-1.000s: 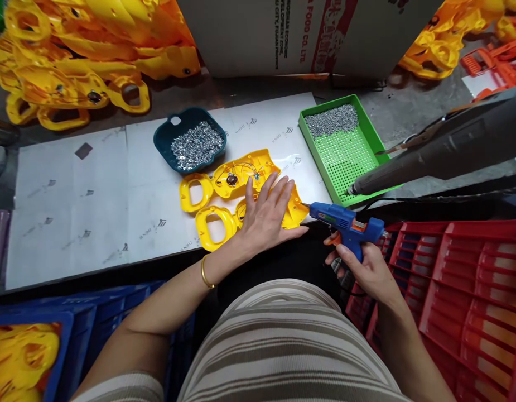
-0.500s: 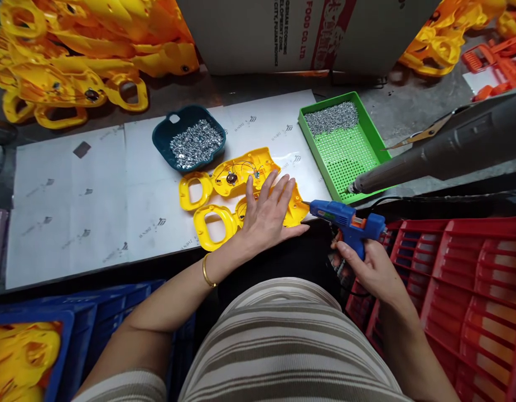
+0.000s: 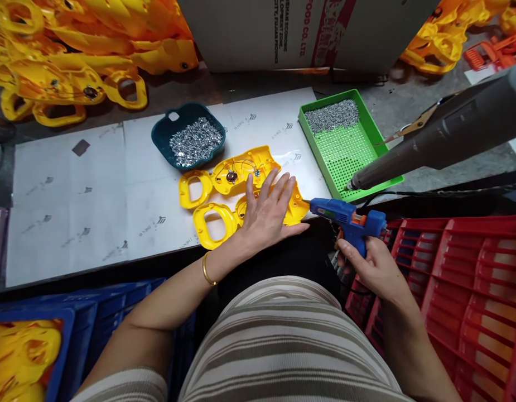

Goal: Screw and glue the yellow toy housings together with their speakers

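Observation:
My left hand (image 3: 266, 215) lies with spread fingers over the nearer yellow shell (image 3: 215, 225), covering its middle. Beyond it rests the farther yellow shell (image 3: 241, 171), with thin wires and a round dark part inside. My right hand (image 3: 372, 265) is wrapped round the handle of a blue glue gun (image 3: 345, 216). The gun's nozzle points left and is at the right end of the nearer shell; whether it touches cannot be told.
A dark teal tray (image 3: 162, 137) and a green basket (image 3: 369, 120) hold small metal screws. A grey tool (image 3: 433, 139) hangs over the basket. Behind stand a cardboard box (image 3: 258, 33) and piled yellow shells (image 3: 86, 61). Red crates (image 3: 454, 268) are at right, blue ones (image 3: 84, 318) at left.
The grey tool's upper part has shifted slightly in view. Both hands and the glue gun have stayed almost in the same place.

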Action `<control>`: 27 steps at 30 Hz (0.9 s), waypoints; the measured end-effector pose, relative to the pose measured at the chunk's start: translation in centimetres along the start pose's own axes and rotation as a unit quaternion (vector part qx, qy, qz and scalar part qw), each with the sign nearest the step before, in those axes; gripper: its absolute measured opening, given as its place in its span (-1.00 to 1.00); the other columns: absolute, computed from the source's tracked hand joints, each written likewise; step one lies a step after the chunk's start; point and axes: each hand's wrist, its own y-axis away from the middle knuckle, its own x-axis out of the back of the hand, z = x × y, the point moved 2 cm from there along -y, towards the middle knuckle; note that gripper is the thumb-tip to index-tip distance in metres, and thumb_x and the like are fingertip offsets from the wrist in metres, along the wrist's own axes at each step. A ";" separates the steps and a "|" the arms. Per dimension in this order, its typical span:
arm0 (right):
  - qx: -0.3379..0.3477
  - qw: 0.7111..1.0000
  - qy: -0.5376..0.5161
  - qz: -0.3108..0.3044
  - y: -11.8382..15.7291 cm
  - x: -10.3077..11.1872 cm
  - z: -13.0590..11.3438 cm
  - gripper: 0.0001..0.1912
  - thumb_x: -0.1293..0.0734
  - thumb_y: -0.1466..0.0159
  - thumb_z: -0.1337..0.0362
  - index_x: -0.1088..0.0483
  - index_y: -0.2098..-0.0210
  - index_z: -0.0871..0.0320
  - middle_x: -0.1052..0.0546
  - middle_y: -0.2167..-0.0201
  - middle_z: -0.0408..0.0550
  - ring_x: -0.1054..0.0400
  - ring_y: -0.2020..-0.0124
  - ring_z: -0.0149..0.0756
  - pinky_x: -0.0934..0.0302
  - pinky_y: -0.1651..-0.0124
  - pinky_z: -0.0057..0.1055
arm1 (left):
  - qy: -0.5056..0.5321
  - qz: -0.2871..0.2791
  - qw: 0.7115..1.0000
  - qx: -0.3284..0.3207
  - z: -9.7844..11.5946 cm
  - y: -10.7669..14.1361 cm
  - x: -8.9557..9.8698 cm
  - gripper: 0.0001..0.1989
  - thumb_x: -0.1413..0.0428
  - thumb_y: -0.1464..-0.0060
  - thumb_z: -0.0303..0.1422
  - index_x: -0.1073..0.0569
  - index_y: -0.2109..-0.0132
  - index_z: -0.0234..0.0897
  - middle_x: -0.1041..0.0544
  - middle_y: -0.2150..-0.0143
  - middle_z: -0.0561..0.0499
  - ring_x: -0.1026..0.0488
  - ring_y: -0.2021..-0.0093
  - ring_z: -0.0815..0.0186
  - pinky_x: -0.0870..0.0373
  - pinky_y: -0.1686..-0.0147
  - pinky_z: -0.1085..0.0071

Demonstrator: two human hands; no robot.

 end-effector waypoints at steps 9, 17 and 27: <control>-0.021 0.989 -0.133 -0.068 0.2 0.9 -0.1 -0.60 -0.32 -0.23 -0.09 -0.35 0.26 0.16 -0.45 0.62 -0.12 -0.33 0.66 -0.36 -0.23 0.64 -0.48 | 0.014 -0.004 1.000 -0.004 -0.5 0.1 -0.1 -0.07 -0.15 -0.02 0.12 -0.11 -0.37 -0.34 -0.21 -0.37 -0.27 -0.02 -0.40 -0.09 0.57 -0.33 -0.15; 0.087 0.979 -0.179 -0.041 -1.1 0.3 -3.2 -0.62 -0.30 -0.28 -0.02 -0.41 0.19 0.20 -0.51 0.52 -0.05 -0.32 0.67 -0.40 -0.23 0.62 -0.47 | 0.014 0.023 0.999 -0.023 -1.1 0.9 0.6 -0.04 -0.09 0.02 0.24 -0.18 -0.34 -0.32 -0.27 -0.33 -0.28 -0.09 -0.36 -0.11 0.43 -0.34 -0.17; 0.153 0.981 0.104 0.057 -6.8 -0.7 -5.9 -0.52 -0.23 -0.28 -0.08 -0.46 0.16 0.22 -0.56 0.39 0.03 -0.36 0.52 -0.28 -0.23 0.53 -0.41 | -0.035 0.079 0.993 0.083 -7.1 -2.1 2.4 -0.22 0.08 -0.16 0.18 -0.19 -0.32 -0.27 -0.19 -0.36 -0.31 -0.01 -0.38 -0.16 0.22 -0.31 -0.16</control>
